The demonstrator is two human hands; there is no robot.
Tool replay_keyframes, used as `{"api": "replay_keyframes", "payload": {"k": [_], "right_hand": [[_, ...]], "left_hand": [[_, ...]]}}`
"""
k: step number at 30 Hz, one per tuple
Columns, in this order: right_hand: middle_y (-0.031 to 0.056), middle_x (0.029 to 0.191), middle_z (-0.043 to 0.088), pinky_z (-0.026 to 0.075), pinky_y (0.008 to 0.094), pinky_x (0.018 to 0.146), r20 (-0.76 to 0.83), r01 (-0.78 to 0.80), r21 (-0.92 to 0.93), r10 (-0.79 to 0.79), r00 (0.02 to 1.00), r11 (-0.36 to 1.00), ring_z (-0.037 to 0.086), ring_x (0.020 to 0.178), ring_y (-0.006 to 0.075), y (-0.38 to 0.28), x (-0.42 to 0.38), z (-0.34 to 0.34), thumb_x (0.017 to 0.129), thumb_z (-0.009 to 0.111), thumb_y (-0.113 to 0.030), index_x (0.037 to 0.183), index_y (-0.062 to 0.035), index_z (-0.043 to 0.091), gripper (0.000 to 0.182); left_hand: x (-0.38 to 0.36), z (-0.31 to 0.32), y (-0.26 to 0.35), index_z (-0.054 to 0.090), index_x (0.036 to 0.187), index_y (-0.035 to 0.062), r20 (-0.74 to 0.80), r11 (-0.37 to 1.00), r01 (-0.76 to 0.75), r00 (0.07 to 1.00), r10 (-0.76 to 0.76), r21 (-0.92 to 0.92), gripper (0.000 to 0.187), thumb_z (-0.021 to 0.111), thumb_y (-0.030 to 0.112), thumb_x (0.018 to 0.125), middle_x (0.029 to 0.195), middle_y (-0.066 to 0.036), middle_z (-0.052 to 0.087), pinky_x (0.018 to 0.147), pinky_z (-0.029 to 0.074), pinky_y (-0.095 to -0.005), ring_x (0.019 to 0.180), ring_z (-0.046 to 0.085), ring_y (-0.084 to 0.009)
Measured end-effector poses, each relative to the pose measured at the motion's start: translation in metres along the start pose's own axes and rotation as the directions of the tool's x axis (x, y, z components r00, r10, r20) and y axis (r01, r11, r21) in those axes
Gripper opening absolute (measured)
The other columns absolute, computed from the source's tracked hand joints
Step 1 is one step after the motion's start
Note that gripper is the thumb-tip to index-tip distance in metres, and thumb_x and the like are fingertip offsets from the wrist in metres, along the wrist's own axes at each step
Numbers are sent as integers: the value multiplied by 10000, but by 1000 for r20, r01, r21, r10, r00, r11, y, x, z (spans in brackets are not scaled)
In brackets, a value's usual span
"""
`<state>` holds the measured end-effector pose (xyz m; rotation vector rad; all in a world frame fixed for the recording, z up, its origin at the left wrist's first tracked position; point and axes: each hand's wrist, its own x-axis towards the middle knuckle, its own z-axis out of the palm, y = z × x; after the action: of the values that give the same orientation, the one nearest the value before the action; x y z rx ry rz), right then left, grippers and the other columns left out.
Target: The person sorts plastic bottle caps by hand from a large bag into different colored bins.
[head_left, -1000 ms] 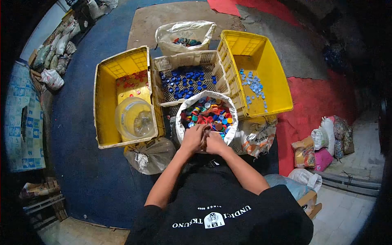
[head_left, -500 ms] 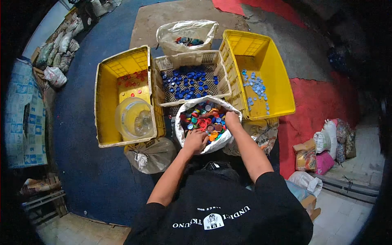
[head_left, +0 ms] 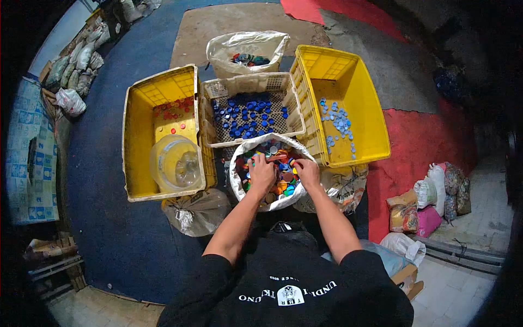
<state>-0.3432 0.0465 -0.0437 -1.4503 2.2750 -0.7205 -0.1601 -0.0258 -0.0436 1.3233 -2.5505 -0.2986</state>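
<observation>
A white sack [head_left: 235, 182] full of mixed bottle caps [head_left: 282, 184] in many colours stands in front of my body. My left hand [head_left: 262, 174] lies on the caps at the sack's left side, fingers stretched and a little apart. A long red plastic piece [head_left: 277, 157] lies right beside its fingertips. Over the sack's right side, my right hand [head_left: 308, 173] has its fingers curled together among the caps; whatever they may hold is hidden. Behind the sack, a whitish perforated crate [head_left: 248, 79] contains dark blue caps [head_left: 245, 113].
The left yellow crate [head_left: 128, 139] holds red caps [head_left: 173, 109] and a clear plastic container [head_left: 177, 163]. Light blue caps [head_left: 340, 121] lie in the right yellow crate [head_left: 376, 131]. Behind is another sack [head_left: 218, 52] with dark pieces. Tied sacks [head_left: 199, 212] sit beside me.
My left hand has moved forward and slightly right over the caps. The right hand has shifted back from the sack's right rim towards the middle. The view has tilted slightly.
</observation>
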Motion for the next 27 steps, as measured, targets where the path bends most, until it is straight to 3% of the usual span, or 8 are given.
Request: {"api": "replay_keyframes", "payload": {"k": [6, 9, 11, 13, 20, 24, 25, 27], "right_hand": [[102, 882, 706, 533, 315, 748, -13, -249, 390, 275, 961, 887, 690, 805, 206, -28, -21, -16, 829, 674, -165, 1013, -64, 697, 211], [75, 931, 691, 530, 274, 679, 12, -191, 552, 221, 975, 811, 670, 755, 153, -5, -26, 0, 844, 677, -110, 1060, -24, 666, 233], [78, 921, 672, 532, 258, 666, 22, -203, 585, 235, 972, 785, 663, 763, 143, -9, -28, 0, 838, 670, -42, 1040, -9, 645, 207], [78, 896, 655, 537, 246, 655, 93, -276, 754, 320, 943, 596, 653, 766, 129, -16, -30, -2, 826, 668, -6, 998, 4, 631, 176], [97, 958, 615, 586, 273, 600, 171, -327, 855, 376, 911, 403, 657, 773, 162, -31, -39, -6, 889, 647, -44, 1086, 11, 571, 218], [109, 972, 633, 577, 278, 588, 180, -349, 841, 394, 901, 413, 662, 776, 181, -44, -49, -16, 910, 630, -76, 1140, -38, 578, 239], [109, 972, 633, 577, 278, 588, 178, -347, 840, 393, 902, 417, 662, 776, 181, -43, -51, -17, 910, 630, -76, 1140, -38, 578, 239], [107, 1011, 648, 565, 293, 609, 368, -467, 865, 399, 839, 182, 673, 764, 189, -49, -54, -18, 898, 631, -45, 1173, -45, 566, 282]], "left_hand": [[-3, 10, 1, 713, 839, 157, -48, 996, 26, 999, -22, 86, 185, 651, 320, 777, 1052, -71, 513, 958, 209, -488, 1117, 439, -244], [-3, 7, 0, 716, 873, 165, -58, 999, 5, 998, -2, 46, 222, 668, 345, 751, 1061, -70, 504, 956, 203, -502, 1122, 433, -247], [1, -21, 6, 716, 899, 169, 100, 999, 24, 995, -20, -34, 233, 665, 341, 750, 1104, -76, 498, 966, 197, -514, 1144, 423, -257], [3, -9, 7, 710, 951, 185, 68, 999, 40, 997, -38, -31, 267, 674, 355, 749, 1117, -92, 494, 965, 198, -531, 1152, 416, -274], [-1, 15, 8, 709, 899, 201, 76, 999, 36, 997, -35, -16, 187, 663, 271, 732, 1212, -94, 483, 986, 175, -537, 1165, 418, -259], [1, -9, 14, 702, 883, 180, 74, 991, 72, 995, -64, -116, 170, 671, 256, 735, 1265, -102, 473, 976, 227, -511, 1178, 411, -278], [1, -17, 15, 689, 857, 156, -61, 981, 61, 995, -73, -185, 156, 677, 256, 738, 1189, -99, 526, 962, 259, -492, 1116, 460, -272], [-2, -32, 9, 676, 830, 132, -197, 969, 34, 977, -84, -246, 153, 684, 256, 740, 1113, -97, 579, 949, 290, -472, 1054, 508, -266]]}}
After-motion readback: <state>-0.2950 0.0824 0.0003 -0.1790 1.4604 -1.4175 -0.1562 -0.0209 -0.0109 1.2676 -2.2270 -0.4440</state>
